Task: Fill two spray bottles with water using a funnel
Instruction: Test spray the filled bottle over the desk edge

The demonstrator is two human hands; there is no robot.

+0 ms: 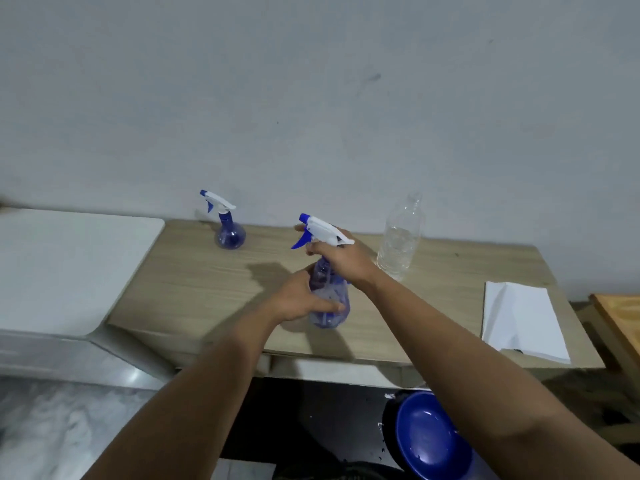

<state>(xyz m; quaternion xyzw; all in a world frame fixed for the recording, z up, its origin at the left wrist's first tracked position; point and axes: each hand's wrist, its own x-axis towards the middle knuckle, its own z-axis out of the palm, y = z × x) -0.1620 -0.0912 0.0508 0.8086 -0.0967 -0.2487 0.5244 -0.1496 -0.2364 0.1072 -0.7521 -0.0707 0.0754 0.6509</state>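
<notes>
A blue translucent spray bottle stands near the front middle of the wooden table. My left hand wraps its round body from the left. My right hand grips its white and blue trigger head at the neck. A second blue spray bottle with its trigger head on stands at the back left by the wall, untouched. A clear plastic water bottle without a cap stands upright at the back right, partly filled. No funnel is in view.
White folded paper lies on the table's right end. A blue bowl sits low under the table front. A white surface adjoins the table on the left, and a wooden edge shows at far right.
</notes>
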